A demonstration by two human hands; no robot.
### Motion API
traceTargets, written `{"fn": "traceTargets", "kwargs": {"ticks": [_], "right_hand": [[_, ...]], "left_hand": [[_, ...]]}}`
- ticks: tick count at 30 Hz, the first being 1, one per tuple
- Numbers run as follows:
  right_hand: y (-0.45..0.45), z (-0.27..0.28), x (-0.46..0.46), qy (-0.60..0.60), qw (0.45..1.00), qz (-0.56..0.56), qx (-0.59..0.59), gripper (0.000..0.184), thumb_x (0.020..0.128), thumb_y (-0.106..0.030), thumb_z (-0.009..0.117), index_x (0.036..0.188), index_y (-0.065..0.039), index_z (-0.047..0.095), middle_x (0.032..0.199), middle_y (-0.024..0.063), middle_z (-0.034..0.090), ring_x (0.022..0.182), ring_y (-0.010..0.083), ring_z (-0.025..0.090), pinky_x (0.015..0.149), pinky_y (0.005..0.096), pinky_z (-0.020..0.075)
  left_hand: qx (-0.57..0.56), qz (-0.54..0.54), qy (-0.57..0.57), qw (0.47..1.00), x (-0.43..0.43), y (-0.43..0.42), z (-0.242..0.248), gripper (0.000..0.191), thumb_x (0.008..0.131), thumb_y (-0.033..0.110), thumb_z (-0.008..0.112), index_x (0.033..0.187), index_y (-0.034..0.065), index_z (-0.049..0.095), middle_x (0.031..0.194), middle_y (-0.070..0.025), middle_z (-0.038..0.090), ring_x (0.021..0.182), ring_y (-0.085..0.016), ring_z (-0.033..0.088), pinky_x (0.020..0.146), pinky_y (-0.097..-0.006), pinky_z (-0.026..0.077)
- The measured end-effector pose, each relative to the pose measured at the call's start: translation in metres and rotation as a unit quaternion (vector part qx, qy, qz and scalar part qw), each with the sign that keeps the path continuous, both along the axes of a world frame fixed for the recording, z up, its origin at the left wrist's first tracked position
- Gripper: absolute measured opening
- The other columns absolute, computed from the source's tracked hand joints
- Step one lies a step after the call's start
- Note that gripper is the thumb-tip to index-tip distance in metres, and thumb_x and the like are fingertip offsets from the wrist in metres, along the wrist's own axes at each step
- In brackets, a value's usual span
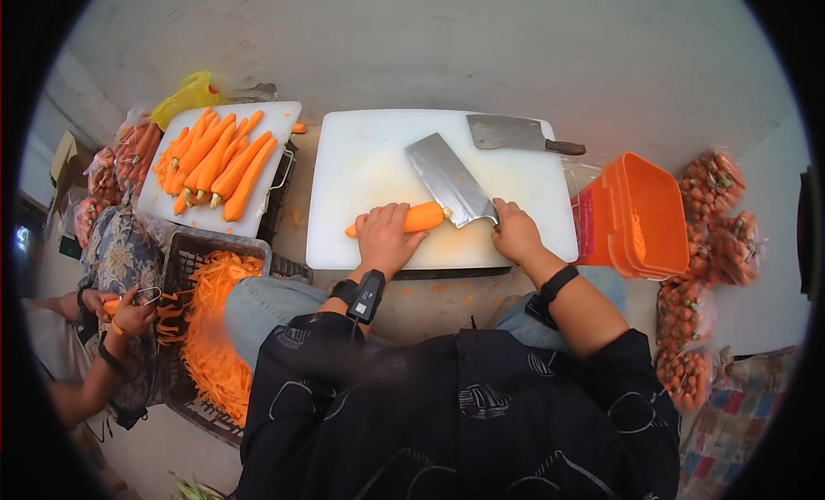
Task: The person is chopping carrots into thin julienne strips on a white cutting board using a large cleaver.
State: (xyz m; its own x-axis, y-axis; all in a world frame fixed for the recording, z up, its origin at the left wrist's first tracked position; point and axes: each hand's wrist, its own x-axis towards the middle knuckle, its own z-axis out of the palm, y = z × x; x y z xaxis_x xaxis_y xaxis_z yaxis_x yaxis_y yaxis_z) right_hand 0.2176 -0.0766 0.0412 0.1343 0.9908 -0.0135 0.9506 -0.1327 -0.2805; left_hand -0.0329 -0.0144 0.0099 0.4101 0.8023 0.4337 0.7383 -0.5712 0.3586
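Observation:
My left hand (387, 236) grips a peeled carrot (423, 218) lying across the white cutting board (348, 158). The carrot's stem end points right and its thin tip shows left of my fingers. In my right hand (517, 231) is the handle of a Chinese cleaver (448, 178). Its broad blade slants up and left over the board, just right of the carrot's stem end. A second cleaver (507, 132) with a dark handle rests at the board's upper right corner, its handle jutting past the edge.
Several peeled carrots (216, 162) lie on another white board (283, 116) at left. Below stands a crate (174, 255) of carrot peelings (222, 326). Beside it, a co-worker's hands (126, 310) hold a peeler and carrot. An orange bucket (667, 203) and bagged carrots (712, 184) stand right.

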Motion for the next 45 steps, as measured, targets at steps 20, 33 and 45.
{"fn": "traceTargets", "kwargs": {"ticks": [20, 33, 45], "right_hand": [[-0.049, 0.050, 0.020, 0.432, 0.901, -0.034, -0.026, 0.023, 0.087, -0.008, 0.058, 0.105, -0.001, 0.046, 0.071, 0.0098, 0.060, 0.051, 0.0165, 0.058, 0.048, 0.0313, 0.0483], [-0.078, 0.057, 0.006, 0.186, 0.982, 0.012, 0.022, 0.026, 0.086, -0.014, 0.056, 0.102, 0.000, 0.041, 0.072, 0.0245, 0.060, 0.072, 0.0440, 0.060, 0.066, 0.0511, 0.0479], [-0.083, 0.061, -0.007, 0.147, 0.989, 0.016, -0.019, 0.022, 0.087, -0.014, 0.054, 0.095, 0.001, 0.041, 0.073, 0.0254, 0.061, 0.071, 0.0444, 0.060, 0.065, 0.0505, 0.0487]], "left_hand": [[-0.021, -0.002, 0.098, 0.995, 0.029, -0.001, 0.006, 0.061, 0.075, 0.045, 0.069, 0.122, 0.0086, 0.056, 0.100, -0.0074, 0.062, 0.087, -0.027, 0.057, 0.073, -0.0392, 0.046], [-0.003, 0.000, 0.123, 0.992, 0.051, -0.004, 0.004, 0.057, 0.075, 0.043, 0.070, 0.119, 0.0093, 0.056, 0.089, -0.0072, 0.059, 0.083, -0.026, 0.058, 0.067, -0.0393, 0.047], [-0.006, 0.001, 0.138, 0.990, 0.051, -0.003, 0.006, 0.057, 0.076, 0.046, 0.068, 0.118, 0.0089, 0.055, 0.086, -0.0081, 0.059, 0.081, -0.026, 0.058, 0.064, -0.0390, 0.048]]}}
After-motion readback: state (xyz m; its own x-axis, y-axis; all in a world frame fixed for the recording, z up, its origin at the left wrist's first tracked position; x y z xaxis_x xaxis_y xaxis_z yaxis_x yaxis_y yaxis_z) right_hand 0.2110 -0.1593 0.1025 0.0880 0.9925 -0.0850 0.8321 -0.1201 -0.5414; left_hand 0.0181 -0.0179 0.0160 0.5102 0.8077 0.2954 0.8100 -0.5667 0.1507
